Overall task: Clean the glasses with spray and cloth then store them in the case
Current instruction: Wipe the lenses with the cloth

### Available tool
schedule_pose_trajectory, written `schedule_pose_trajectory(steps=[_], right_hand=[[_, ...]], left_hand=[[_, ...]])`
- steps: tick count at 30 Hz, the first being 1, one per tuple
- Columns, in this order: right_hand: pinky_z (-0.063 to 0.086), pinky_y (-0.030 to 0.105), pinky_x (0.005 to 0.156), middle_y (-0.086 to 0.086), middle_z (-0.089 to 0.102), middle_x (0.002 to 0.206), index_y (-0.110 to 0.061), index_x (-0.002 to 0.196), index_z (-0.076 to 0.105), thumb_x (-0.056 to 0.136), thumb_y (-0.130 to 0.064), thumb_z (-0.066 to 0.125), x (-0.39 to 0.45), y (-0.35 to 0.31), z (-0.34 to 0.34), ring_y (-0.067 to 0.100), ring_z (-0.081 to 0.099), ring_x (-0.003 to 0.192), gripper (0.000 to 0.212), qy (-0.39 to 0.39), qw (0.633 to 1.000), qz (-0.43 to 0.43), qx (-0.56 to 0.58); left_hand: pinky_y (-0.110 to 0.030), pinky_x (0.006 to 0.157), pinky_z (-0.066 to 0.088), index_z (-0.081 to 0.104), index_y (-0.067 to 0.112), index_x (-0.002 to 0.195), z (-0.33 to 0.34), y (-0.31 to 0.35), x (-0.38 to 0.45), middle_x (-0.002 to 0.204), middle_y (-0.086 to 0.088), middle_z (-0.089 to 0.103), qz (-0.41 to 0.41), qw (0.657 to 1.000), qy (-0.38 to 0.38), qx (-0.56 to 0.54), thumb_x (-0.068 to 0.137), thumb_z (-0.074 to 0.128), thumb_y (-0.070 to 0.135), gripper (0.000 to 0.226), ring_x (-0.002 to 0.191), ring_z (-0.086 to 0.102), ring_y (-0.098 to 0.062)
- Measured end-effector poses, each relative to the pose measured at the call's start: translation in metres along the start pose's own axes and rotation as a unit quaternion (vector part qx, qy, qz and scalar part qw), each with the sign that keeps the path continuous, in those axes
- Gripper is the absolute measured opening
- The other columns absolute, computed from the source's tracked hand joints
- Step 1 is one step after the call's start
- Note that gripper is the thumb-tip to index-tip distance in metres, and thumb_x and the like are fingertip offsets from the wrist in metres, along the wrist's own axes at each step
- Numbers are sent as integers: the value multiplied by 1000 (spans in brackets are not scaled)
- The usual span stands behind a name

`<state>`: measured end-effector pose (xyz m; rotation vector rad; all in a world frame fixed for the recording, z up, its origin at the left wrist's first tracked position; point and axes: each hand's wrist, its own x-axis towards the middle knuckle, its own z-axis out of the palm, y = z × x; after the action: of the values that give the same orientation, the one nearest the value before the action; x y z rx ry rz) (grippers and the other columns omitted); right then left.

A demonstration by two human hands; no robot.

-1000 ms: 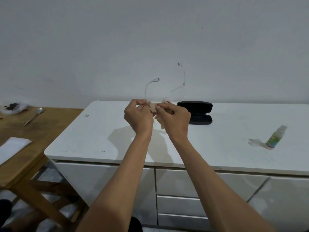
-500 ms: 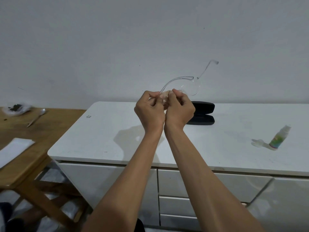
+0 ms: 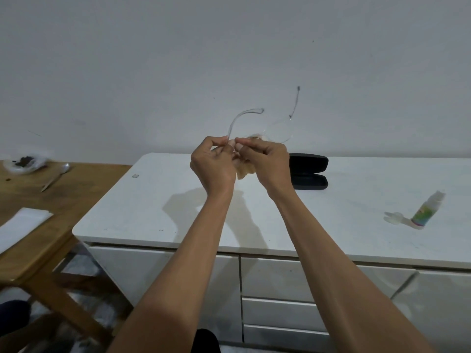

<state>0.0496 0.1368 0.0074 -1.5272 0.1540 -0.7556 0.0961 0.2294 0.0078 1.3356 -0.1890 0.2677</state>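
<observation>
Item, held above the cabinet's back edge: our left hand pinches the clear glasses by one temple, our right hand pinches the cloth onto a lens. Risks: thin frame twisting under pressure or slipping free. Open case and spray bottle, toward the right end, untouched.

Both arms reach out in front, bare to the elbow. The left hand and right hand are held up close together, fingers curled, their fingertips pinching and almost touching.
</observation>
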Motion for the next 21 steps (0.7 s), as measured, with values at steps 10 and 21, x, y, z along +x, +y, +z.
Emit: schedule_pose_trajectory(steps=[10, 21], right_hand=[[51, 13, 71, -3, 77, 70, -10, 92, 84, 86, -12, 77, -15, 5, 0, 2, 70, 68, 9, 16, 993, -41, -109], [59, 29, 79, 4, 80, 79, -14, 107, 81, 96, -21, 66, -24, 11, 12, 13, 74, 72, 21, 147, 963, -76, -212]], left_hand=[[-46, 62, 65, 69, 5, 79, -12, -2, 0, 81, -16, 75, -34, 999, 6, 23, 83, 69, -10, 16, 72, 77, -31], [-42, 63, 66, 65, -6, 89, -5, 0, -9, 73, -15, 74, 71, 996, -14, 44, 89, 67, -7, 3, 59, 76, -23]])
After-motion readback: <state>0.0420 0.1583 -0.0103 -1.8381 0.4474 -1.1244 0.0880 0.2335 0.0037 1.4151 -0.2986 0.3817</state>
